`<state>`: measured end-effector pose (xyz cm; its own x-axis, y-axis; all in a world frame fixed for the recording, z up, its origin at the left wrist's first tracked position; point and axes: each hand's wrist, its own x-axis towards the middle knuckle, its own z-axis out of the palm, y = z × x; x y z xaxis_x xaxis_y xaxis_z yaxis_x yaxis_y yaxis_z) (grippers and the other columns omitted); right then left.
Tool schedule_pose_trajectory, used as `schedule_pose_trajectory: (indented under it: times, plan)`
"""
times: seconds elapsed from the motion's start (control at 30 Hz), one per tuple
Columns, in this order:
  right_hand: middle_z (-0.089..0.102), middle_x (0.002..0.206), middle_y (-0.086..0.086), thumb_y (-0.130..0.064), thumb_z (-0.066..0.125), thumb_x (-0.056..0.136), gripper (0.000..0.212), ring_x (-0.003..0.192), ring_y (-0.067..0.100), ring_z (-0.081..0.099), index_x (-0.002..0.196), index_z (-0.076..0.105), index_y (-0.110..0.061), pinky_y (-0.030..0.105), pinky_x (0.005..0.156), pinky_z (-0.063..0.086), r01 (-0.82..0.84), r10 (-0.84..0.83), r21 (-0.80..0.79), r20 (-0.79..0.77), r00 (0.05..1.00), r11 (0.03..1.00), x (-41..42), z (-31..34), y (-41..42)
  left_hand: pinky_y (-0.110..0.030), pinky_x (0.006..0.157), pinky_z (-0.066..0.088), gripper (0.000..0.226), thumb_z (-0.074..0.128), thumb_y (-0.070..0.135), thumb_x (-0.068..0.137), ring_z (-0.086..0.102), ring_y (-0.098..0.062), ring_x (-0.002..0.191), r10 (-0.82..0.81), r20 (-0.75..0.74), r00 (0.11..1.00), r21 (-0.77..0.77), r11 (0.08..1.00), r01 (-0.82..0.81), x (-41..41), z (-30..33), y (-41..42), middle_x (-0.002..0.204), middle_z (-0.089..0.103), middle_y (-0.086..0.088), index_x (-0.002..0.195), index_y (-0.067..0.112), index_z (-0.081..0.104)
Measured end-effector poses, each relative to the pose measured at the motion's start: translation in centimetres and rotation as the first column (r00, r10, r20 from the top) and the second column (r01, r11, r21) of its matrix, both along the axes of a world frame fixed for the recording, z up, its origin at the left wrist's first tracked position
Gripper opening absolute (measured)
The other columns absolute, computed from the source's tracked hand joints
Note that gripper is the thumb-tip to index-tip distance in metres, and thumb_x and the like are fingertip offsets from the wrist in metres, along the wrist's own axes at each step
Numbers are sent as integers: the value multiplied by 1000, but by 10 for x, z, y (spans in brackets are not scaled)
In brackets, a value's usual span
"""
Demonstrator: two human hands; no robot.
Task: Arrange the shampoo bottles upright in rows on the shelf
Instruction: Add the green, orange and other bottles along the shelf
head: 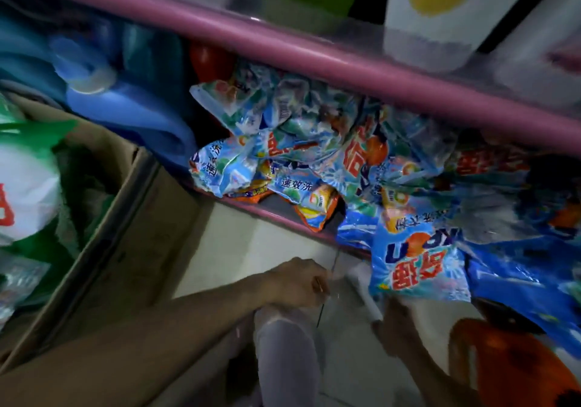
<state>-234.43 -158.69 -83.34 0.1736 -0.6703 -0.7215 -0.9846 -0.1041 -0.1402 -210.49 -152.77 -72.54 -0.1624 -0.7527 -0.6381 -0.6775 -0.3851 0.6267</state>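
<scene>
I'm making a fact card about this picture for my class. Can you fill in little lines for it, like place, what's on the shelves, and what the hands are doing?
place: pink shelf in dim light
lower shelf: heap of blue detergent bags
upper shelf: white bottles, upright
left side: cardboard box beside a blue jug
left hand: low by the floor, at a thin rod; grip unclear
right hand: at a white tube; too blurred to judge

The white plastic bottles [446, 13] on the upper pink shelf [314, 51] are cut off by the top edge and blurred. The right hand [393, 334] is dim, its fingers unclear. The orange jug [509, 372] runs past the bottom-right corner.
</scene>
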Motion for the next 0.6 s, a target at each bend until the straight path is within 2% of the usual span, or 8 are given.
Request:
schedule_pose_trajectory:
  times: [0.1, 0.2, 0.23, 0.33, 0.37, 0.43, 0.5, 0.6]
  plan:
    - [50, 129, 17, -13, 65, 80, 66, 112, 34, 55, 138, 35, -7, 35, 90, 48, 42, -57, -133, -110, 992, 990, 1, -27, 6, -29, 94, 47, 23, 59, 20, 87, 61, -19, 106, 118, -14, 993, 19, 993, -117, 10, -11, 3, 114, 66, -3, 109, 16, 68]
    - [60, 78, 31, 1, 65, 72, 36, 52, 35, 59, 104, 56, 15, 36, 48, 51, -55, 1, -353, -152, 988, 934, 6, -46, 19, -14, 84, 42, 22, 58, 21, 88, 60, -14, 103, 248, -18, 969, 8, 969, -248, 14, -19, 8, 112, 66, 0, 107, 18, 68]
    - [59, 68, 30, -5, 60, 80, 27, 43, 30, 55, 96, 57, 16, 34, 44, 48, -55, 15, -297, -134, 991, 953, 6, -47, 22, -11, 80, 40, 21, 59, 20, 87, 61, -13, 102, 290, -24, 957, 3, 957, -290, 15, -22, 12, 110, 66, 0, 106, 17, 69]
    - [63, 81, 24, -42, 6, 102, 71, 58, 28, 63, 101, 56, 9, 34, 55, 50, 15, -16, -16, -63, 998, 1000, 20, -53, 35, -7, 76, 39, 20, 61, 20, 87, 62, -12, 101, 371, -38, 928, 59, 928, -369, 19, -30, 24, 109, 67, 1, 105, 18, 69]
    - [63, 98, 20, -51, 11, 98, 70, 77, 28, 64, 113, 52, 3, 33, 67, 50, 102, -99, 64, -48, 994, 993, 27, -54, 40, -8, 76, 38, 21, 61, 22, 87, 61, -12, 103, 380, -23, 925, 94, 922, -376, 20, -32, 27, 110, 67, 1, 107, 19, 67]
    - [57, 115, 10, -39, 56, 90, 47, 98, 24, 59, 126, 45, -11, 30, 79, 47, 139, -136, -21, 107, 985, 990, 44, -56, 56, -9, 75, 37, 31, 61, 29, 88, 59, -15, 110, 427, 10, 904, 145, 894, -424, 25, -32, 29, 116, 64, 1, 117, 20, 60]
    - [57, 108, -4, -31, 73, 76, 51, 95, 18, 58, 118, 46, -24, 26, 74, 44, 103, -122, 78, 301, 946, 992, 69, -42, 65, -16, 85, 38, 57, 61, 41, 88, 52, -21, 121, 470, 65, 880, 187, 861, -473, 33, -25, 30, 130, 54, -4, 136, 16, 42]
    - [64, 91, -21, -30, 76, 64, 44, 85, -1, 62, 100, 51, -36, 19, 68, 50, 93, -183, 194, 520, 835, 977, 108, 7, 67, -23, 95, 38, 90, 68, 51, 80, 47, -21, 126, 642, 3, 767, 262, 739, -620, 42, 1, 35, 142, 44, -9, 147, 14, 20]
